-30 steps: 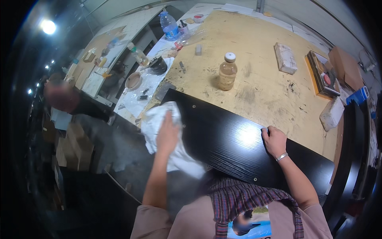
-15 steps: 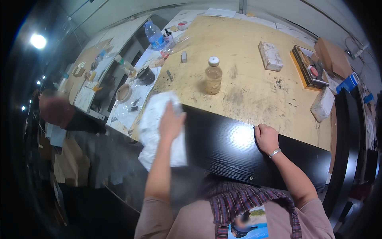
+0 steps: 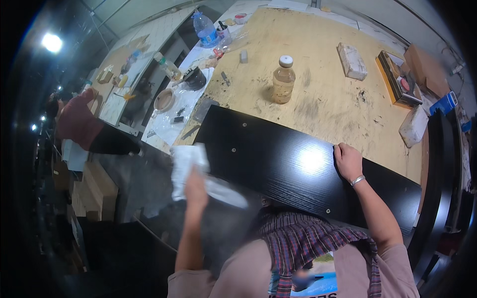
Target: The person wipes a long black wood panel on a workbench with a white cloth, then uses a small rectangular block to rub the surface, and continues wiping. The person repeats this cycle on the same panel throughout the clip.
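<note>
My left hand (image 3: 197,187), smeared by motion, is closed on a white cloth (image 3: 185,163) off the left end of a black wood-grain board (image 3: 271,149). Part of the cloth trails toward my body, blurred. The board lies at a slant along the near side of the worktable, with several small round fittings in its glossy face. My right hand (image 3: 349,162), with a silver bracelet at the wrist, rests on the board with its fingers curled over the far edge. Beyond the board stands a clear bottle (image 3: 283,82) of yellowish liquid with a white cap.
On the worktable (image 3: 318,99) are a pale wrapped block (image 3: 353,61), another block (image 3: 414,127) and an open box (image 3: 399,79). At left sit a dark cup (image 3: 194,78), a round bowl (image 3: 164,101) and a water bottle (image 3: 204,31). Another person (image 3: 79,121) bends at far left.
My left hand has pulled the white cloth off the board's left end, leftward and toward me, uncovering that end. My right hand keeps its place on the far edge. The view has shifted slightly.
</note>
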A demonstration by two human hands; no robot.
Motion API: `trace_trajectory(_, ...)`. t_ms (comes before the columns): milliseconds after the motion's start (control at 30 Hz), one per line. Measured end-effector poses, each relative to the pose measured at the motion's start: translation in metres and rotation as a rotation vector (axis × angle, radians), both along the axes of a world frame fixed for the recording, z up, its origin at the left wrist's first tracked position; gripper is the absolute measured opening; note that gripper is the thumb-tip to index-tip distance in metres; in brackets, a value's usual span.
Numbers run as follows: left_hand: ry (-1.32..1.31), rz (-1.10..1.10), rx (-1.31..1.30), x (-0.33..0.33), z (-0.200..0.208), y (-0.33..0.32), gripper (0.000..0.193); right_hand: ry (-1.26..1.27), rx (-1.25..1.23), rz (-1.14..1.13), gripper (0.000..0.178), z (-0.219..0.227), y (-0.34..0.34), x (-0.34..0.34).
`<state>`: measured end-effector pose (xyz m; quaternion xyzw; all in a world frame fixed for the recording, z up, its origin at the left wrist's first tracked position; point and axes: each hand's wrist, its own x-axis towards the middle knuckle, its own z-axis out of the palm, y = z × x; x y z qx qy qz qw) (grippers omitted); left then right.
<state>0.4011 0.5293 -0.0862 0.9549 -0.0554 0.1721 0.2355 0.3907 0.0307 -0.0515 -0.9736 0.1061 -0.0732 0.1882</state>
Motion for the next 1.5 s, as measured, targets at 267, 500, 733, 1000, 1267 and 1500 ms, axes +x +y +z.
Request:
trace_trajectory(267,0.280,-0.679,0.021,0.054,0.057,-0.141,0.046,-0.173,0.152,-0.064,0.026,-0.008,-0.015,-0.007)
trace_trajectory(500,0.176,-1.188,0.335,0.009,0.051,-0.335,0.082,-0.374,-0.114,-0.553,0.035,-0.013,-0.141,-0.164)
trace_trajectory(733,0.127,-1.434,0.365,-0.067,0.053,-0.445,0.088,0.043,-0.242,-1.167,0.045,-0.015,-0.248,-0.357)
trace_trajectory(1000,0.054,-1.678,0.270,-0.176,0.048,-0.611,0.081,-0.139,0.196,-1.025,0.039,-0.018,-0.248,-0.377)
trace_trajectory(1267,0.311,-1.433,0.371,-0.152,0.062,-0.632,0.072,-0.600,0.423,-0.989,0.027,-0.042,-0.256,-0.376)
trace_trajectory(1500,0.149,-1.506,0.505,-0.187,0.047,-0.689,0.072,-0.557,0.502,-1.043,0.028,-0.041,-0.262,-0.362)
